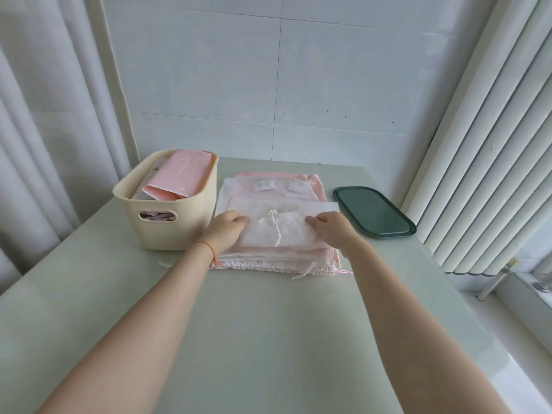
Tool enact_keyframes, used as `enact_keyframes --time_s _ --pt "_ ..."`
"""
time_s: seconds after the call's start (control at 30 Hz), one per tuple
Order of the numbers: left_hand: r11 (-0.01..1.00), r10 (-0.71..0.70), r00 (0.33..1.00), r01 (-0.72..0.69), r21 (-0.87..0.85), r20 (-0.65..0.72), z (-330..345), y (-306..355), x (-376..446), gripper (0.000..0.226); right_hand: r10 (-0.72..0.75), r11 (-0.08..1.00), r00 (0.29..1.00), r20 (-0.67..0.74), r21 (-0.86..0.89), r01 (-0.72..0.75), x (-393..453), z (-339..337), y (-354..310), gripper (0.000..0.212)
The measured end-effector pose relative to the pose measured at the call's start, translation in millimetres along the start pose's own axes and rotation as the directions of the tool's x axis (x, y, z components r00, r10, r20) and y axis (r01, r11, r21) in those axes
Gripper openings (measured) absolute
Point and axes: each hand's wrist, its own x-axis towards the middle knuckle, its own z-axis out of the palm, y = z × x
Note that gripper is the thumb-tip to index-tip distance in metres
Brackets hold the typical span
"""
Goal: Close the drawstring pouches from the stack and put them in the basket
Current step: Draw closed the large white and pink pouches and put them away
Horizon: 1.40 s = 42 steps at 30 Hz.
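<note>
Bare pale surface (254, 339) fills the near ground between two reaching forearms. Beyond it, the left hand (225, 231) and right hand (330, 230) each pinch an end of a white pouch (277, 233), their grip curled on fabric, atop the stack (274, 255). The basket (167, 216) touches the stack's left edge, pink pouches inside. A green tray (373, 212) lies near the surface's right edge.

I see a pale table (254, 339): basket (167, 222) mid-left, pouch stack (277, 255) centre, green tray (373, 212) right.
</note>
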Motion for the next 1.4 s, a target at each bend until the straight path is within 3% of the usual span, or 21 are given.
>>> enact_keyframes --time_s 0.13,0.23,0.33,0.43,0.53,0.63,0.7,0.8,0.93,1.03,1.13,1.23,1.4 --pt "0.988 0.006 1.0 -0.004 0.157 -0.011 6 -12 7 0.027 0.015 1.0 0.999 -0.052 -0.009 -0.015 8 6 7 0.051" --pt "0.973 0.012 1.0 -0.009 0.232 -0.011 9 -17 14 0.022 -0.033 0.984 0.996 -0.088 -0.175 0.017 11 5 8 0.037" --pt "0.926 0.021 1.0 -0.022 0.376 0.006 8 -13 16 0.02 -0.068 0.949 0.997 -0.028 -0.31 0.056 11 5 11 0.025" --pt "0.838 0.312 0.947 -0.235 0.493 -0.079 9 3 15 0.029 -0.096 0.852 0.995 0.024 -0.516 0.095 8 2 8 0.022" --pt "0.815 0.498 0.867 -0.468 0.342 -0.001 22 27 9 0.036 -0.179 0.793 0.984 -0.005 -0.593 0.141 9 2 -3 0.032" --pt "0.752 0.382 0.883 -0.469 0.463 0.274 46 36 8 0.041 -0.301 0.874 0.953 -0.033 -0.41 0.262 9 8 -20 0.031" --pt "0.702 0.265 0.893 -0.437 0.562 0.363 56 28 11 0.046 -0.286 0.91 0.952 0.11 -0.279 0.305 5 17 -26 0.04" --pt "0.733 0.179 0.903 -0.388 0.559 0.391 65 14 14 0.053 -0.165 0.869 0.908 0.384 -0.379 0.318 4 31 -13 0.048" --pt "0.734 0.091 0.889 -0.365 0.573 0.449 62 6 11 0.064 -0.051 0.908 0.904 0.424 -0.356 0.219 8 32 7 0.077" --pt "0.761 0.089 0.895 -0.344 0.55 0.436 61 6 13 0.061 -0.108 0.898 0.878 0.465 -0.333 0.286 5 22 10 0.083" --pt "0.844 0.09 0.92 -0.274 0.462 0.381 56 11 15 0.057 -0.152 0.92 0.907 0.392 -0.28 0.275 1 18 7 0.071" --pt "0.941 0.022 0.944 -0.131 0.313 0.329 48 16 15 0.063 -0.035 0.958 0.971 0.235 -0.268 0.1 8 17 -2 0.047" --pt "0.94 -0.01 0.949 -0.099 0.327 0.316 41 18 17 0.062 -0.017 0.858 0.984 0.179 -0.503 0.106 19 18 0 0.041"
